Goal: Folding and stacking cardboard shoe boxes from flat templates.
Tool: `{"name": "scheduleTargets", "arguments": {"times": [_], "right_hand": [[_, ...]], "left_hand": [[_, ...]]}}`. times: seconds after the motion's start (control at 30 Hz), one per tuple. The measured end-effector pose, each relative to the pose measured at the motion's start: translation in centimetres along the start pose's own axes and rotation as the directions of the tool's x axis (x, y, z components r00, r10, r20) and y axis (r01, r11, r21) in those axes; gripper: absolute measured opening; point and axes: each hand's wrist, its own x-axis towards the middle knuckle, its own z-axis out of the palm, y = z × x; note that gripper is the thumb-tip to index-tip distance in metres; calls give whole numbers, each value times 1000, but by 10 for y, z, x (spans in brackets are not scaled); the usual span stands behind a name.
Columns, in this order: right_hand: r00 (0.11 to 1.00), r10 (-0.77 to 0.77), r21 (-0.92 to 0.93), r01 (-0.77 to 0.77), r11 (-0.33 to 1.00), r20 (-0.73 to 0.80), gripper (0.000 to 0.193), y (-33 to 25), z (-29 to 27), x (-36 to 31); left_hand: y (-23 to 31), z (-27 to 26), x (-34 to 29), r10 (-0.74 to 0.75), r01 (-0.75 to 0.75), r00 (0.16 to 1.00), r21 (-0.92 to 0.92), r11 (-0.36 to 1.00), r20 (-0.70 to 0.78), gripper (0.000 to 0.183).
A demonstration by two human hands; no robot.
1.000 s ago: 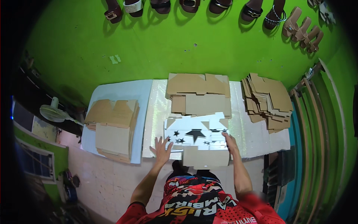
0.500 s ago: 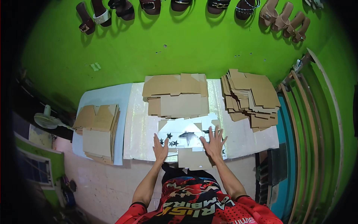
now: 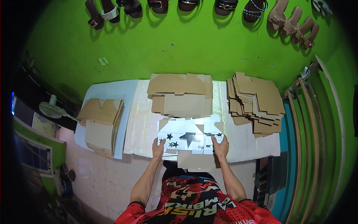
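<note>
A flat cardboard box blank (image 3: 181, 129), printed white with black stars, lies in front of me at the table's near edge. Its plain brown flap (image 3: 194, 159) juts out over that edge toward my body. My left hand (image 3: 158, 148) grips the blank's left side, thumb on top. On the opposite side my right hand (image 3: 220, 148) does likewise, its thumb lying over the printed face. The fingers of both hands are partly hidden along the edges.
Brown box blanks are piled at the table's back middle (image 3: 182, 102), on its right (image 3: 257, 102) and on its left (image 3: 100, 127). Sandals (image 3: 188, 5) hang on the green wall. A wooden rack (image 3: 317, 142) stands at right, a white fan (image 3: 52, 108) at left.
My right hand has gone from lying spread over the blank's printed face to its right edge. My left hand has closed at the left edge. The view has shifted slightly.
</note>
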Motion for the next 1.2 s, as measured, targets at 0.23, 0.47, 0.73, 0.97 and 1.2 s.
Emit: {"name": "scheduleTargets", "arguments": {"times": [0.23,0.47,0.73,0.97,1.2], "right_hand": [[994,-107,254,109,961,-23,53,-44,-6,-3],[978,-203,181,208,961,-46,64,-133,14,107],[998,16,100,-21,995,53,96,-108,10,152],[978,209,-160,-204,966,18,93,17,28,34],[955,259,-137,-239,961,147,90,4,13,10]], "left_hand": [[9,-18,11,186,-200,977,-154,968,-100,58],[145,-22,115,329,-330,944,-93,940,-21,60],[144,-9,156,267,-255,960,133,958,-82,115],[-5,9,59,-269,250,956,153,956,116,111],[-29,9,35,-176,168,974,62,984,141,106]]}}
